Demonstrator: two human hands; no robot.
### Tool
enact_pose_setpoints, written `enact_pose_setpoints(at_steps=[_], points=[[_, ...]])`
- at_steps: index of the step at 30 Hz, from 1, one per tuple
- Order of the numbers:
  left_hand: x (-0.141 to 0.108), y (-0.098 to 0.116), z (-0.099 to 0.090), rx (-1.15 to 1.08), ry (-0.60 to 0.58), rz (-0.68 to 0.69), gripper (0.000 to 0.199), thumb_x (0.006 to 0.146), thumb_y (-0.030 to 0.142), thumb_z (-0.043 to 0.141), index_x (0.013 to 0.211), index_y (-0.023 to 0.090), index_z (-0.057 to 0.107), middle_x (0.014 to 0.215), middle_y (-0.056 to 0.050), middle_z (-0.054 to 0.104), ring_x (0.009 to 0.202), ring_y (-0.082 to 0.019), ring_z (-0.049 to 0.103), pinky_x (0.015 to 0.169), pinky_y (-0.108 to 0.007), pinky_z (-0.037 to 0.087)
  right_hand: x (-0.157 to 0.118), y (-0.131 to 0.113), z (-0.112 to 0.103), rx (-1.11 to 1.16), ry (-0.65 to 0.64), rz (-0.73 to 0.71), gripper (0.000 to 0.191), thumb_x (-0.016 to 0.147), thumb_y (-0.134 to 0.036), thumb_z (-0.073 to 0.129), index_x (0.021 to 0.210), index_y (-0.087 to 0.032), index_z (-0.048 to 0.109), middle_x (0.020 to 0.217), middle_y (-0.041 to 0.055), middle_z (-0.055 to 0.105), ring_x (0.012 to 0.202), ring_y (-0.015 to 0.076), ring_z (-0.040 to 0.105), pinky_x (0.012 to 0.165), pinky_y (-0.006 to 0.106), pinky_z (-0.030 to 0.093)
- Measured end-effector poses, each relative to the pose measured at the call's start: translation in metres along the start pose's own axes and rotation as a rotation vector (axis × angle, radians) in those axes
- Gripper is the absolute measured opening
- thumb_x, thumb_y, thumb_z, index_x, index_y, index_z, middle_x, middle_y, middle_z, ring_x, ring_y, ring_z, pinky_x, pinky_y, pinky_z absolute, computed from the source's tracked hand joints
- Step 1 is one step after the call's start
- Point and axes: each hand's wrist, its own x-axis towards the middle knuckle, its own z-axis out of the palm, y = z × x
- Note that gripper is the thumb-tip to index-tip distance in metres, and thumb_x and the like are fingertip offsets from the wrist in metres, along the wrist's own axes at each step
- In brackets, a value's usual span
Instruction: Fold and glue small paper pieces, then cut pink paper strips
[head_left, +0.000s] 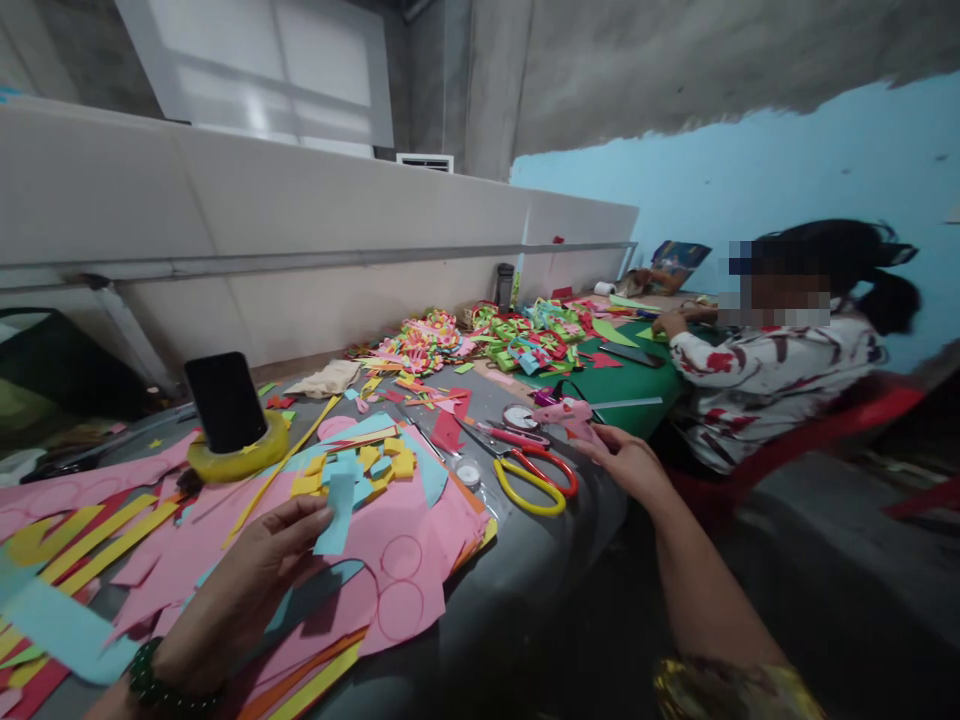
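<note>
Head: left hand (281,550) pinches blue strip (341,508).

Craft workroom, small and informal. Evidence: long grey-covered worktable (525,590) strewn with cut pink paper sheets (409,545), yellow-handled metal scissors (529,487), pink glue gun (566,412); heaped multicoloured paper pieces (431,340); second person (780,350) seated at a green-covered table section (630,385); bare concrete wall (675,60).

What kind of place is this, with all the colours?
Probably a craft workroom, maybe a classroom: there's a pink sheet with circles drawn on it, yellow-handled scissors and a pink glue gun.
</note>
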Motion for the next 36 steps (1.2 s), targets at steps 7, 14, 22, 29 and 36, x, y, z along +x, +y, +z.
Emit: enact_pose_setpoints(at_steps=[7,14,22,29,36], points=[[-0.006,0.0,0.009,-0.022,-0.145,0.078,0.028,0.06,0.029,0.079,0.068,0.016,0.056,0.059,0.007,0.051,0.052,-0.004,0.047,0.051,-0.015,0.04,-0.063,-0.086,0.01,0.231,0.194,-0.384,0.019,0.083,-0.036,0.06,0.087,-0.019,0.066,0.082,0.0056,0.067,0.067,0.0171,0.061,0.062,0.028,0.049],[-0.012,-0.002,0.016,-0.09,-0.204,0.053,0.027,0.061,0.026,0.078,0.069,0.017,0.054,0.057,0.007,0.051,0.051,-0.005,0.047,0.053,-0.017,0.04,-0.123,-0.189,0.068,0.411,-0.278,-1.14,0.018,0.089,-0.018,0.054,0.103,-0.021,0.064,0.082,0.0054,0.061,0.074,0.0139,0.056,0.061,0.023,0.047],[-0.009,-0.009,0.013,-0.004,-0.195,0.17,0.019,0.068,0.025,0.073,0.072,0.017,0.056,0.068,0.005,0.056,0.061,-0.008,0.057,0.06,-0.019,0.044,-0.116,-0.205,0.082,0.742,-0.703,-0.582,0.014,0.08,-0.028,0.067,0.073,-0.017,0.063,0.07,0.0006,0.058,0.065,0.0116,0.052,0.059,0.023,0.041],[-0.012,-0.008,0.017,0.08,-0.214,0.171,0.019,0.067,0.027,0.073,0.073,0.017,0.058,0.066,0.003,0.061,0.062,-0.01,0.061,0.06,-0.02,0.043,-0.107,-0.209,0.088,0.879,-0.798,-0.178,0.027,0.068,-0.039,0.073,0.068,-0.016,0.059,0.069,-0.0009,0.056,0.063,0.0118,0.051,0.056,0.024,0.04],[-0.016,-0.004,0.019,0.138,-0.21,0.178,0.017,0.065,0.026,0.071,0.07,0.016,0.059,0.063,0.002,0.061,0.058,-0.01,0.058,0.058,-0.02,0.042,-0.105,-0.207,0.088,0.969,-0.852,-0.131,0.028,0.064,-0.038,0.077,0.066,-0.016,0.059,0.078,0.0035,0.064,0.077,0.0168,0.059,0.074,0.03,0.046]])
